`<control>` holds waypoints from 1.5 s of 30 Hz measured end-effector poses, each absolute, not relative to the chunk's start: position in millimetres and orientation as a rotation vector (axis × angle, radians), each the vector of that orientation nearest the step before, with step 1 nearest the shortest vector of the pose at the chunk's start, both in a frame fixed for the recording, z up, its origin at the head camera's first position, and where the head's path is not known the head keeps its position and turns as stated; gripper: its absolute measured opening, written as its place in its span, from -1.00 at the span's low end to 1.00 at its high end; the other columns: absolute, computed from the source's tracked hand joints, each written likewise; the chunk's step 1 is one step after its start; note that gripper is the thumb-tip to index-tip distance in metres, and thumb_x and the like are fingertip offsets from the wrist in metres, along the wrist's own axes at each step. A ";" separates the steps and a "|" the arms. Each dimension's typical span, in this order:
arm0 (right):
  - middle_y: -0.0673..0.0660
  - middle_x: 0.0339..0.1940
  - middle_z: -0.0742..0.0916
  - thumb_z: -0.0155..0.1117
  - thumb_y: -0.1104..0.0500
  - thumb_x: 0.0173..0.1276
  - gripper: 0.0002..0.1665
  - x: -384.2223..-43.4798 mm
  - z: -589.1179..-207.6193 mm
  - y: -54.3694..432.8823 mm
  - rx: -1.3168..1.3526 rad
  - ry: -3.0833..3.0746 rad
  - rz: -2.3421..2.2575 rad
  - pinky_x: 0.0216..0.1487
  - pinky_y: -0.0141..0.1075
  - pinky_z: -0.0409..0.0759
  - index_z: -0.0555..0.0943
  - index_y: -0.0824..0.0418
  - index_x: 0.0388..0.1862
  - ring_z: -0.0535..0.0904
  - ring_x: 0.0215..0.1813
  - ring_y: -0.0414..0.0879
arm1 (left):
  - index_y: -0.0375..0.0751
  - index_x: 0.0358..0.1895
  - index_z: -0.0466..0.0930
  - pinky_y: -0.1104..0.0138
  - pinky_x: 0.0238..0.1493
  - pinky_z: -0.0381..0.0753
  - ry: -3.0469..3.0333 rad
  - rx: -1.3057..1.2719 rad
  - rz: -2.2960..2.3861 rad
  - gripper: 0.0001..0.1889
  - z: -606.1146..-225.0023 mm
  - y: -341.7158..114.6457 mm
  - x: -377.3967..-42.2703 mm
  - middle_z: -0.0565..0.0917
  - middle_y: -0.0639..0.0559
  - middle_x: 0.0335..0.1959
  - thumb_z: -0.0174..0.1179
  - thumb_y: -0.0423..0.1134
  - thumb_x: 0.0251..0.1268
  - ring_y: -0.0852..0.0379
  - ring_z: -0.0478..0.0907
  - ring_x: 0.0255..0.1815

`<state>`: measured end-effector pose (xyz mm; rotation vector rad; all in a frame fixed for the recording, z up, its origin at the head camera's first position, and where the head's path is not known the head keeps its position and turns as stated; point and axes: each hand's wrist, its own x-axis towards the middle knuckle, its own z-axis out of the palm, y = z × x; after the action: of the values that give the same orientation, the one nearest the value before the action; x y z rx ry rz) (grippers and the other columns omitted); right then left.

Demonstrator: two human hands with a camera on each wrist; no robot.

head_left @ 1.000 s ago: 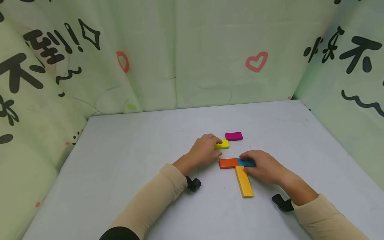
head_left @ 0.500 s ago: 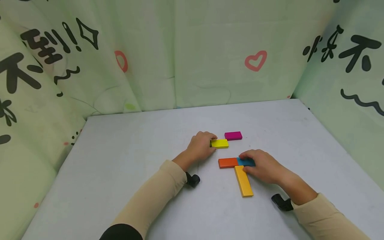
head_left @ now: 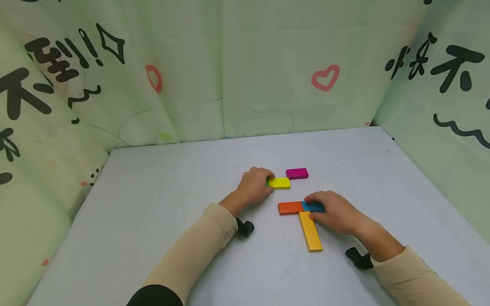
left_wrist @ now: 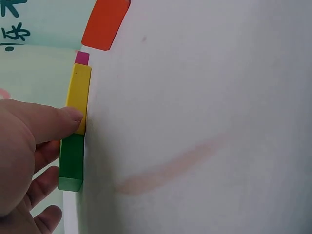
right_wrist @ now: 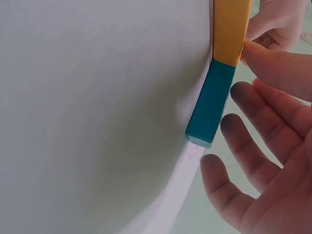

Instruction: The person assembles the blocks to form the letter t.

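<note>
My left hand (head_left: 255, 185) holds a yellow block (head_left: 280, 183) and a green block (left_wrist: 71, 163) lying end to end. The thumb presses on the yellow one near the seam, with fingers behind the pair in the left wrist view. Most of the green block is hidden by the hand in the head view. My right hand (head_left: 338, 211) has its thumb and forefinger about a blue block (head_left: 313, 206). Its thumb tip also reaches the amber block (head_left: 310, 231), which runs toward me from the seam of the blue and orange blocks. The orange block (head_left: 290, 208) abuts the blue one's left end.
A magenta block (head_left: 297, 173) lies just beyond the yellow block's right end. All the blocks rest on a white table (head_left: 172, 204). Pale green printed curtains (head_left: 264, 76) hang behind the table and along both sides.
The left hand has slid a little left along the yellow block, uncovering more of it and a sliver of green. The right hand and its blocks have stayed in place.
</note>
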<state>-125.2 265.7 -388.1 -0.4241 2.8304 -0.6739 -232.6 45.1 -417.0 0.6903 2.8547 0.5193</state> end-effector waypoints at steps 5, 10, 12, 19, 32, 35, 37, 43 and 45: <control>0.24 0.14 0.65 0.40 0.21 0.34 -0.53 -124.9 -388.1 264.8 -0.409 2.829 -0.673 0.21 0.18 0.45 0.59 0.33 0.19 0.50 0.16 0.23 | -0.05 0.23 0.62 0.22 0.11 0.44 2.857 0.692 0.516 -0.60 -416.9 41.0 -234.8 0.64 0.08 0.10 0.30 -0.10 0.37 0.07 0.43 0.07; 0.24 0.14 0.65 0.40 0.21 0.34 -0.53 -124.8 -388.4 265.2 -0.407 2.826 -0.676 0.22 0.18 0.44 0.59 0.33 0.20 0.50 0.17 0.22 | -0.06 0.21 0.63 0.21 0.11 0.44 2.869 0.701 0.511 -0.62 -417.0 37.0 -236.8 0.64 0.08 0.10 0.30 -0.11 0.38 0.05 0.44 0.06; 0.24 0.14 0.65 0.40 0.21 0.34 -0.53 -124.9 -388.7 265.5 -0.408 2.824 -0.679 0.22 0.18 0.44 0.59 0.33 0.19 0.50 0.17 0.22 | -0.06 0.21 0.63 0.20 0.12 0.43 2.870 0.689 0.511 -0.62 -416.7 35.5 -237.5 0.64 0.08 0.09 0.30 -0.11 0.38 0.05 0.44 0.07; 0.24 0.15 0.65 0.40 0.21 0.34 -0.53 -124.1 -388.0 265.5 -0.397 2.827 -0.685 0.22 0.19 0.43 0.59 0.33 0.19 0.49 0.18 0.24 | -0.06 0.22 0.63 0.19 0.16 0.42 2.854 0.642 0.520 -0.62 -415.0 32.4 -239.3 0.63 0.07 0.11 0.30 -0.12 0.37 0.04 0.43 0.10; 0.24 0.14 0.65 0.40 0.21 0.34 -0.53 -124.3 -388.7 265.3 -0.408 2.826 -0.689 0.22 0.19 0.44 0.59 0.33 0.19 0.49 0.18 0.23 | -0.04 0.26 0.60 0.19 0.17 0.41 2.844 0.609 0.500 -0.58 -412.5 32.0 -240.2 0.62 0.08 0.14 0.30 -0.11 0.37 0.05 0.41 0.12; 0.24 0.15 0.65 0.41 0.21 0.34 -0.52 -124.3 -389.0 265.3 -0.407 2.829 -0.687 0.22 0.19 0.43 0.59 0.34 0.19 0.49 0.18 0.24 | -0.05 0.30 0.57 0.17 0.19 0.40 2.837 0.620 0.507 -0.53 -411.6 32.1 -240.2 0.59 0.08 0.18 0.32 -0.08 0.35 0.05 0.41 0.14; 0.24 0.15 0.65 0.40 0.21 0.34 -0.52 -124.4 -389.2 265.2 -0.407 2.830 -0.685 0.22 0.19 0.43 0.59 0.34 0.19 0.49 0.18 0.24 | -0.05 0.31 0.55 0.17 0.20 0.39 2.829 0.629 0.525 -0.50 -410.9 32.7 -240.3 0.58 0.07 0.20 0.33 -0.06 0.33 0.05 0.41 0.15; 0.25 0.15 0.64 0.40 0.21 0.34 -0.52 -124.0 -388.2 265.4 -0.410 2.827 -0.685 0.22 0.19 0.43 0.58 0.33 0.20 0.49 0.18 0.24 | -0.06 0.35 0.52 0.14 0.24 0.37 2.809 0.685 0.558 -0.47 -409.1 38.4 -242.4 0.54 0.05 0.28 0.30 -0.03 0.35 0.03 0.38 0.23; 0.25 0.15 0.64 0.40 0.21 0.34 -0.52 -123.9 -387.8 265.6 -0.412 2.826 -0.683 0.22 0.18 0.44 0.58 0.33 0.20 0.49 0.18 0.24 | -0.05 0.36 0.51 0.13 0.25 0.36 2.807 0.705 0.555 -0.46 -408.8 41.7 -243.5 0.53 0.06 0.30 0.29 -0.02 0.36 0.03 0.37 0.27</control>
<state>-123.9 265.6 -387.8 -0.4121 2.8259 -0.6834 -243.5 41.7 -408.8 0.7051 2.8073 0.5550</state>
